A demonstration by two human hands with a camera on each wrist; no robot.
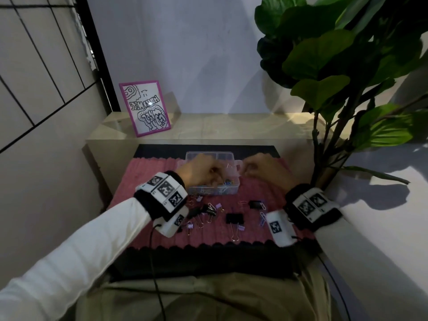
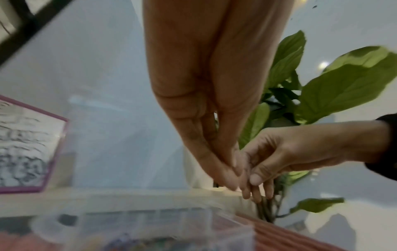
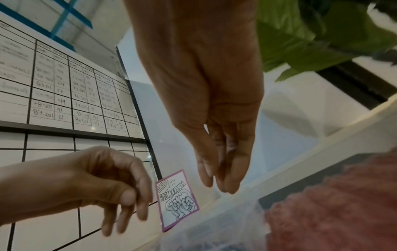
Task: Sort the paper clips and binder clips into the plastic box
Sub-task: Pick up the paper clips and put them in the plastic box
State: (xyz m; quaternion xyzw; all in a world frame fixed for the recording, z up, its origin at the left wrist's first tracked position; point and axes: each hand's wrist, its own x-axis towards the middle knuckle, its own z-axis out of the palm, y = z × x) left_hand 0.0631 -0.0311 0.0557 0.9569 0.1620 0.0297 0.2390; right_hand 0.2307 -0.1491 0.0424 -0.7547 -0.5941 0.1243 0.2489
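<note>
Clear plastic compartment box [image 1: 228, 156] sits on the pink ribbed mat [image 1: 148, 172], toward its far edge; near compartments hold a mix of coloured clips — too small to sort by type from the head view. Left hand [image 1: 199, 169] hangs over the box's left half, fingers pointing down; in the left wrist view its fingertips [image 2: 233, 178] are bunched together against the thumb, but whether a clip sits between them cannot be told — blurred. Right hand [image 1: 261, 169] is just beside the box's right edge, near its small tab; in the right wrist view its fingers [image 3: 229, 180] hang straight down and pressed together, nothing visible between them. The two hands are close together, fingertips near one another in the left wrist view. On the mat in front of the box lie loose clips: a large black binder clip [image 1: 234, 218], a second black binder clip [image 1: 254, 203], small purple binder clips [image 1: 218, 206], rose-gold paper clips [image 1: 242, 202]. Both wrists carry white bands with black square markers [image 1: 165, 189]. Behind the mat, a pale ledge [image 1: 231, 128] holds a pink-framed drawing [image 1: 144, 107]; a large-leaved green plant [image 1: 335, 54] stands at right.
</note>
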